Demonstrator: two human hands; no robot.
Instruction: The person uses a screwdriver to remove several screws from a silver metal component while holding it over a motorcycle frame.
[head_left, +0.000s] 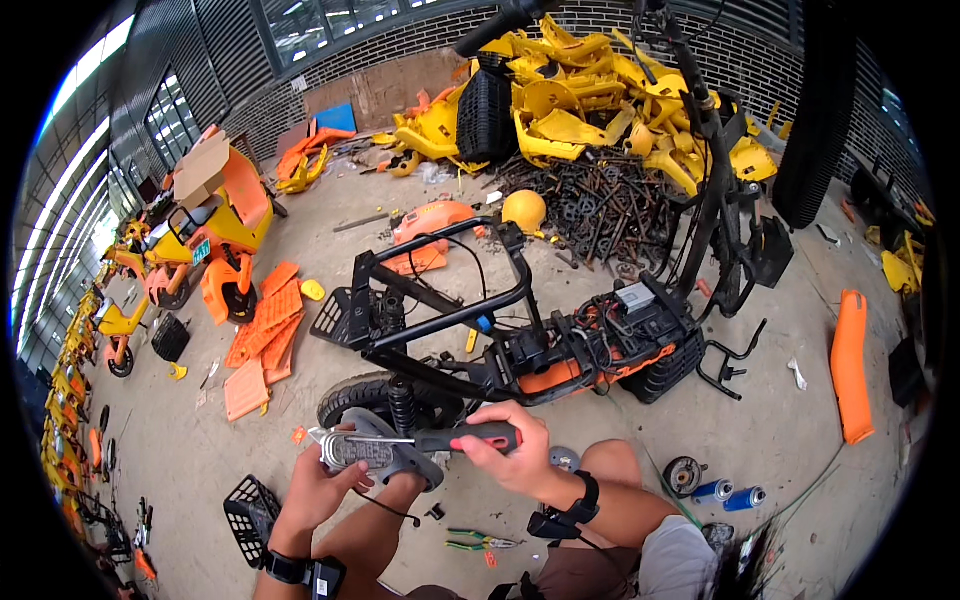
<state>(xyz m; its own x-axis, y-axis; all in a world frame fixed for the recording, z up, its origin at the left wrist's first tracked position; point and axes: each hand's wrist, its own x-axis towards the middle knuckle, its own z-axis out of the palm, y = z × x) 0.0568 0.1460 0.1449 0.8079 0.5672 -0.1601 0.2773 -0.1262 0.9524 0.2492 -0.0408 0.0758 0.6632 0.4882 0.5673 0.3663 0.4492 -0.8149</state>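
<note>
My left hand (335, 475) is closed around a rounded grey part (366, 453) with a raised pattern on its face; its exact kind I cannot make out. In my right hand (510, 455) is a screwdriver (470, 440) with a red and black handle. Its metal shaft points left and lies across the top of the grey part, the tip close to my left fingers. Just beyond my hands stands a stripped black scooter frame (450, 330), its rear wheel (350, 392) and shock absorber (402, 405) nearest the grey part.
Pliers (482, 541) with green and yellow handles lie on the floor between my legs. Blue cans (742, 499) lie to the right. A black basket (250, 515), orange panels (265, 340), yellow plastic covers (570, 100) and a heap of rusty metal parts (610, 205) surround the frame.
</note>
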